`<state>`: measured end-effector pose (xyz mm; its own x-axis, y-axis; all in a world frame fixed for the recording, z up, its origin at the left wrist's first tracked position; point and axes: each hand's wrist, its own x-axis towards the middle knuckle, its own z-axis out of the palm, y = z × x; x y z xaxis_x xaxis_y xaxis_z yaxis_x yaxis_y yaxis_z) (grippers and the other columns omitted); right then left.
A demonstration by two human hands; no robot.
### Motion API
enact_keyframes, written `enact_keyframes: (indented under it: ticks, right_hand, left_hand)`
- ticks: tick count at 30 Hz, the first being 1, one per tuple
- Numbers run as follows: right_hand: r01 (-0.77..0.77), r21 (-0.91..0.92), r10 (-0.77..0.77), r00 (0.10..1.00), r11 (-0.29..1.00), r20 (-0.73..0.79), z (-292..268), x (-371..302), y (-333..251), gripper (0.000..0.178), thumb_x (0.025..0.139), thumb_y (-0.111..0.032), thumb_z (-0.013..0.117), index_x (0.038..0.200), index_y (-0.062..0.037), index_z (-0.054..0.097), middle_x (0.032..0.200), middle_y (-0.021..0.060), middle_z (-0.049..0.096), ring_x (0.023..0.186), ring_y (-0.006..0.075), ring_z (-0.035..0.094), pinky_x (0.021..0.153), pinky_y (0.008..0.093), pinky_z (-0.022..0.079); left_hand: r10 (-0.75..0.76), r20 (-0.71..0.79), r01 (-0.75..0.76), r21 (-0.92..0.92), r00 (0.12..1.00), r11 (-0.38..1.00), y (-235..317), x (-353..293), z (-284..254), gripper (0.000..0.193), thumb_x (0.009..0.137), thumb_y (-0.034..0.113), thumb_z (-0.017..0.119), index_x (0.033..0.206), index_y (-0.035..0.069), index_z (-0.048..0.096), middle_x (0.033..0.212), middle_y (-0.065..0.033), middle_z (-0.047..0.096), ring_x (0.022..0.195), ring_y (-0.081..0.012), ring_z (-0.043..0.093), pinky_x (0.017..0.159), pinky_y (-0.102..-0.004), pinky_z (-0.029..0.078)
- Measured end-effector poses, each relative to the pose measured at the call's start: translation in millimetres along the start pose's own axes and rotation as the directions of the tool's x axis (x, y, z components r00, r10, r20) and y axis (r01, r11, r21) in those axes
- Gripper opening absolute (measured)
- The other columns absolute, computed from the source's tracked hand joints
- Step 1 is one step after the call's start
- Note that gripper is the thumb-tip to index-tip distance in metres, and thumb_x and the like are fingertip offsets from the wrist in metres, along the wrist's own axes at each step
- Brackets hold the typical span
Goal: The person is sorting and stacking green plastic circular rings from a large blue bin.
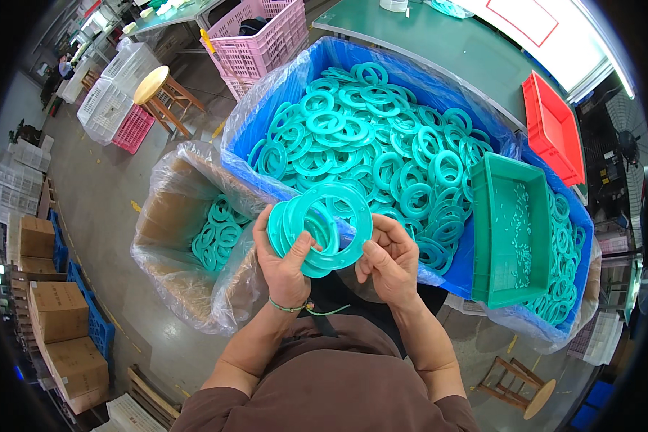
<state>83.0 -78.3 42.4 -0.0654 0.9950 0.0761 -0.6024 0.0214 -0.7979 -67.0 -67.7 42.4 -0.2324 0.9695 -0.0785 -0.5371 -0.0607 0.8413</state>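
Observation:
In front of my chest, my left hand (284, 268) grips several overlapping teal plastic rings (362, 225) at their left side, thumb over the front. My right hand (392, 261) pinches the right edge of the front ring between thumb and curled fingers. Just beyond the hands stands a large blue bin (263, 180) with clear plastic lining, heaped with similar rings (325, 122). Left of my left hand, a cardboard box (167, 209) lined with clear plastic holds more rings (219, 234) at its bottom.
A green tray (486, 245) with small pale bits rests across the blue bin's right part, beside more rings (563, 288). A red crate (561, 137) sits behind it. A green table (439, 43) and pink crates (266, 47) stand beyond. Wooden stools (151, 85) flank the area.

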Motion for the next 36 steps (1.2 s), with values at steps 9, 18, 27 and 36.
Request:
enact_keyframes:
  ticks: [9,18,27,36]
  right_hand:
    - [-0.014,0.117,0.023,0.997,0.993,-0.079,6.8,-1.8,-6.6,0.031,0.087,0.0,0.049,0.117,0.0056,0.045,0.084,0.0114,0.061,0.052,0.0086,0.052,0.042,0.0198,0.043]
    - [0.294,-0.788,-0.436,0.899,0.542,0.036,-7.2,-0.1,5.8,0.022,0.079,-0.005,0.068,0.097,0.0007,0.055,0.062,0.002,0.052,0.046,0.0039,0.041,0.041,0.0191,0.031]
    - [0.112,-0.672,-0.084,0.994,0.732,0.074,-5.0,20.0,16.2,0.006,0.084,-0.001,0.057,0.086,-0.0002,0.052,0.057,0.0029,0.053,0.045,0.0066,0.045,0.042,0.0213,0.035]
    - [-0.163,-0.36,0.215,0.97,0.919,0.11,2.5,37.8,38.6,0.019,0.089,0.002,0.042,0.1,-0.0019,0.056,0.073,0.0036,0.058,0.049,0.0049,0.046,0.043,0.0174,0.038]
  left_hand:
    - [0.054,0.077,-0.058,0.05,0.996,0.997,-7.3,0.0,5.1,0.061,0.079,-0.001,0.064,0.13,0.008,0.031,0.1,-0.0084,0.055,0.075,-0.0143,0.057,0.065,-0.0278,0.05]
    - [0.126,0.047,-0.132,0.156,0.991,0.979,-1.2,-2.1,6.9,0.068,0.074,-0.004,0.067,0.13,0.004,0.03,0.115,-0.0099,0.048,0.092,-0.0155,0.054,0.078,-0.0266,0.048]
    - [0.331,0.027,-0.323,0.315,0.943,0.892,5.3,8.2,-21.9,0.069,0.072,-0.002,0.07,0.129,0.002,0.031,0.117,-0.0107,0.047,0.103,-0.0171,0.05,0.09,-0.0304,0.042]
    - [0.507,-0.177,-0.115,0.863,0.843,0.492,56.0,58.6,-153.1,0.064,0.073,-0.001,0.068,0.129,0.004,0.035,0.096,-0.0097,0.057,0.081,-0.0177,0.057,0.075,-0.0285,0.047]
